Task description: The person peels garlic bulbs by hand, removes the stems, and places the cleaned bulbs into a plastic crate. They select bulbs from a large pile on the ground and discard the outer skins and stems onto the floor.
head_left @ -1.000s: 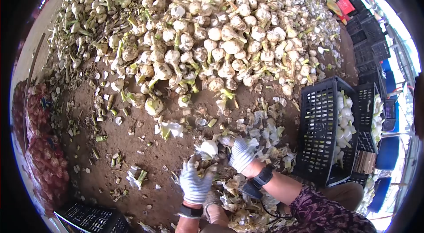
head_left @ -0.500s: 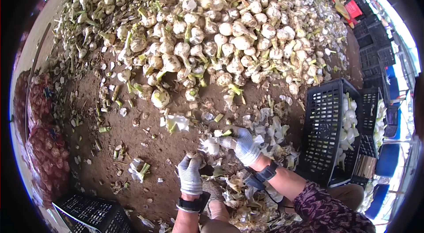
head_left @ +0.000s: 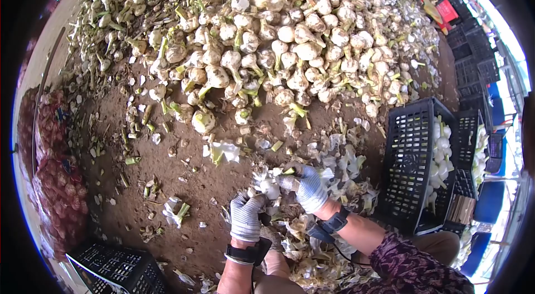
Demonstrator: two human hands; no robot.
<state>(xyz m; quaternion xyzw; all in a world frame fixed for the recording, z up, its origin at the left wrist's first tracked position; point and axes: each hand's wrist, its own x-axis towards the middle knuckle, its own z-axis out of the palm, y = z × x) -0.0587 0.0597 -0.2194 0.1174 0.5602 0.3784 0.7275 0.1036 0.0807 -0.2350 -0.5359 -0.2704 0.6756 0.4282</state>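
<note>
A white garlic bulb (head_left: pixel 270 188) with a short green stem is held out in front of me, with loose skin hanging about it. My right hand (head_left: pixel 310 189), in a striped white glove, is closed around the stem end of this bulb. At the bulb's lower left, my left hand (head_left: pixel 246 217), gloved the same way, has its fingers curled together against or just beside it. Whatever sits between those left fingers is hidden. Peeled garlic skins (head_left: pixel 309 238) litter the ground under and around both hands.
Ahead spreads a large heap of unpeeled garlic bulbs (head_left: pixel 290 43). A black crate (head_left: pixel 407 166) stands at the right, with cleaned white garlic (head_left: pixel 440 155) beside its slatted side. Another black crate (head_left: pixel 114 269) is at lower left, near red mesh sacks (head_left: pixel 58 188).
My left hand has moved up and right, closer to the garlic bulb. My right hand keeps hold of the bulb with little movement. A gloved hand at the top edge has left the view.
</note>
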